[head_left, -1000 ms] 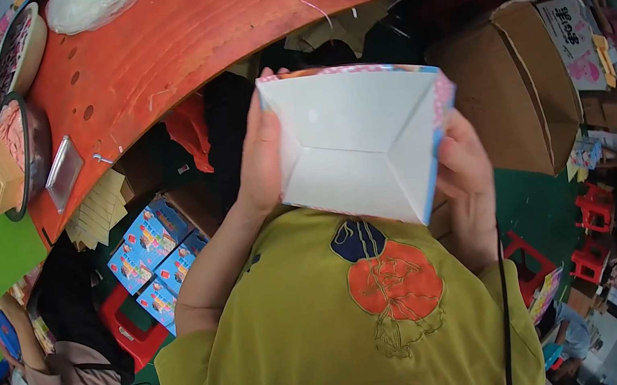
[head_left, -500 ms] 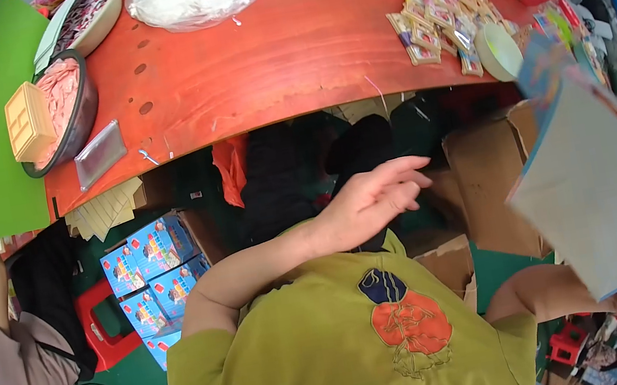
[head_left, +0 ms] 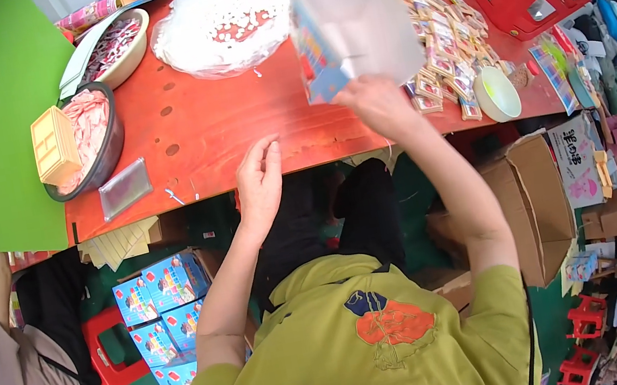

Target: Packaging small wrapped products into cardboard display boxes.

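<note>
Box (head_left: 353, 22) rises above right hand (head_left: 375, 104), gripped at its base.

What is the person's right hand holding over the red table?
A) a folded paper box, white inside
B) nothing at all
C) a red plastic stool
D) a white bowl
A: the right hand grips the lower edge of a folded paper box raised above the red table.

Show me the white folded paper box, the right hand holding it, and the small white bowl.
white folded paper box (head_left: 365, 16), head view, blank side panel
right hand (head_left: 375, 104), head view, back of hand
small white bowl (head_left: 496, 93), head view, inside
</note>
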`<control>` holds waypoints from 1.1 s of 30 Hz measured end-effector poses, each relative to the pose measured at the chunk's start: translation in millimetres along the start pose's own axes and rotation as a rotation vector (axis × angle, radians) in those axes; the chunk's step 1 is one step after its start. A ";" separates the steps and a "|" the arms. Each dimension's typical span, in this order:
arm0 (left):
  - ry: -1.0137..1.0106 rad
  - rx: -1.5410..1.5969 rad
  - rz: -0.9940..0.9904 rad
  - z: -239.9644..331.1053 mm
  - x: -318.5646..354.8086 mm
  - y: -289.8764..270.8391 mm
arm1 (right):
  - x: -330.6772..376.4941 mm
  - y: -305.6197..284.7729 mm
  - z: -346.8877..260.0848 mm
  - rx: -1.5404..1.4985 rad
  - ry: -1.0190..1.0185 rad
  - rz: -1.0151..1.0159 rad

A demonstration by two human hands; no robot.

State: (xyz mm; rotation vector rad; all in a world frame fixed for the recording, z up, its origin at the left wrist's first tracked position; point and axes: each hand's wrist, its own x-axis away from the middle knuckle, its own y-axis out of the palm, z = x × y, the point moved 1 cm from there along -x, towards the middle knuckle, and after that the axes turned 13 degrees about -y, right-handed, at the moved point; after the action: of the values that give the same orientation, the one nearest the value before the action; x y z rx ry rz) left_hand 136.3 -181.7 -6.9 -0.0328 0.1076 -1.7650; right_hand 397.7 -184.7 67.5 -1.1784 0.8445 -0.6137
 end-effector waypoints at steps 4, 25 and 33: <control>0.085 -0.116 0.017 5.3 -34.4 16.7 | -12.4 79.6 16.5 -0.042 -0.029 -0.037; 0.076 0.002 -0.269 4.7 -39.7 214.6 | 146.2 54.9 150.6 0.019 0.776 0.658; 0.024 0.010 -0.137 19.3 -178.6 392.2 | 143.9 54.3 280.1 0.071 1.168 0.540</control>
State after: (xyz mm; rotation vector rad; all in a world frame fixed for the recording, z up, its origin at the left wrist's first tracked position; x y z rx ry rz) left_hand 556.2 -83.1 -16.6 -0.0119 0.1158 -1.9027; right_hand 709.7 -132.3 22.2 -0.3835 2.0137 -0.8534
